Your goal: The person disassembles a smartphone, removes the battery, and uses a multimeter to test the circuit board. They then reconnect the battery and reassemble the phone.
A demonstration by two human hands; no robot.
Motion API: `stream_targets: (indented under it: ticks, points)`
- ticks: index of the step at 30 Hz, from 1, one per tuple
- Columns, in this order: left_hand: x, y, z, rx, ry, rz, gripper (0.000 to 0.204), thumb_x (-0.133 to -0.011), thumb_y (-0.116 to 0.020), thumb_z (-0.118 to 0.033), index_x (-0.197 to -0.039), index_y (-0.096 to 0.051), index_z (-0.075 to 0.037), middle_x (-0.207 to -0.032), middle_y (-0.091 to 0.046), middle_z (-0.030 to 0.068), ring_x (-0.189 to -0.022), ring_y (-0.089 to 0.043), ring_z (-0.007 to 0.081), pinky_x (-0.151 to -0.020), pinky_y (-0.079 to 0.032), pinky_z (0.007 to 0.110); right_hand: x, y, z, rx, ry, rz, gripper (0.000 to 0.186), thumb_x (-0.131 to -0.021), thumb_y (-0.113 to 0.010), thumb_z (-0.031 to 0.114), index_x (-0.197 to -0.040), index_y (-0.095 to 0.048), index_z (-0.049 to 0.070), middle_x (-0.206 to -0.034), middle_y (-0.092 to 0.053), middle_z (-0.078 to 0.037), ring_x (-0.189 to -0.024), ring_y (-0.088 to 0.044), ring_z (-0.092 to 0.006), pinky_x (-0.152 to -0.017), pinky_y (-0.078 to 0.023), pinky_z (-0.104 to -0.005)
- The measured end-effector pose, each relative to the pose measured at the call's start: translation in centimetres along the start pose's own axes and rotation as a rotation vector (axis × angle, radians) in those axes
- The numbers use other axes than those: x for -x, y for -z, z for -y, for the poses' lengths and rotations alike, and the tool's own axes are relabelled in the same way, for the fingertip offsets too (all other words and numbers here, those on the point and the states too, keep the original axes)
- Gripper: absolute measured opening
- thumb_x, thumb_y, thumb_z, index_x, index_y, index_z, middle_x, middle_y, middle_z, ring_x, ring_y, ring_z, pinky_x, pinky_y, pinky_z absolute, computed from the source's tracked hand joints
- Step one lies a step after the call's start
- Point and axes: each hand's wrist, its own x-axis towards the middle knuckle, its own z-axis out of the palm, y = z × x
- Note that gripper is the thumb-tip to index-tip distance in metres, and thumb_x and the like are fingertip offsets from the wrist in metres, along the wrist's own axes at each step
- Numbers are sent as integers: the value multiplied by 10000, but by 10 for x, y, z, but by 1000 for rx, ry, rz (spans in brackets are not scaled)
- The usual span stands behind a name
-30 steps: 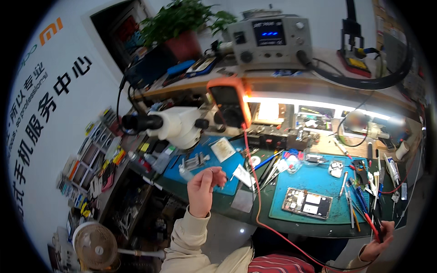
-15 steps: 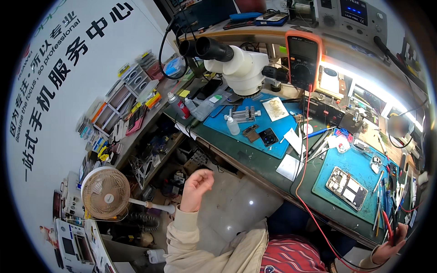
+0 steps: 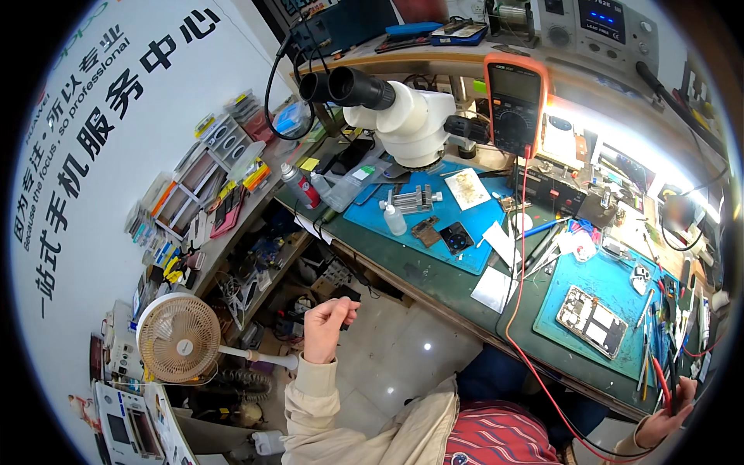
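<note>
My left hand (image 3: 327,329) is raised over the floor, left of the bench, with its fingers curled in and thumb against them; nothing shows in it. At the bench's right front edge, my right hand (image 3: 668,417) is closed around a pair of multimeter probes (image 3: 661,384), one red and one black. Beside it, an opened phone (image 3: 593,322) with its circuit board bared lies on a blue repair mat (image 3: 552,310). The probe leads run up to an orange multimeter (image 3: 515,105) propped against the shelf.
A white microscope (image 3: 411,124) stands over a second blue mat (image 3: 473,262) with a clear bottle (image 3: 394,220) and phone parts. Tweezers and screwdrivers crowd the right edge. A fan (image 3: 180,337) and parts racks stand at left. A red spray can (image 3: 301,186) is on the bench.
My left hand has turned slightly and lowered, its fingers curling tighter. The right hand keeps the probes in about the same place. The view has shifted a little.
</note>
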Motion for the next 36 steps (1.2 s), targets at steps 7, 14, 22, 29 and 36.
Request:
stream_targets:
  ticks: [7, 14, 22, 29, 36]
  points:
    - [7, -21, -26, 250, 53, 117, 254, -1047, -571, -106, -1177, -729, 45, -986, -742, 98, -838, -668, 135, -781, -554, 285, 2, -16, 8, 17, -7, 15, 591, -1136, -214, 364, -1251, -600, -69, -1303, -586, -121, -1185, -532, -185, -1069, -346, -293]
    - [12, -20, -27, 30, -8, 165, 224, -1032, -581, -59, -1156, -735, 45, -1011, -748, 107, -841, -681, 132, -770, -561, 271, 4, -27, 35, 41, -36, 110, 577, -1134, -228, 368, -1250, -603, -54, -1279, -580, -107, -1137, -530, -170, -1037, -368, -288]
    - [16, -26, -39, -21, -81, 137, 179, -979, -578, -22, -953, -742, 45, -903, -711, 69, -783, -656, 112, -711, -535, 249, 8, -26, 31, 83, -46, 43, 565, -1127, -260, 392, -1240, -617, -31, -1268, -594, -70, -1056, -539, -138, -924, -399, -245]
    - [15, -23, -35, 2, -189, 174, 131, -952, -614, 22, -932, -743, 33, -899, -702, 70, -773, -653, 106, -698, -527, 234, 6, -16, 14, 24, -67, -28, 565, -1130, -268, 404, -1229, -616, -29, -1241, -589, -63, -1025, -521, -135, -920, -389, -246]
    - [15, -31, -46, 52, -124, 172, 26, -930, -683, 40, -956, -688, 35, -1010, -659, 58, -829, -626, 100, -766, -520, 236, 6, -14, 31, -22, -43, 158, 558, -1137, -254, 384, -1223, -603, -42, -1241, -572, -88, -1077, -518, -150, -980, -370, -269]
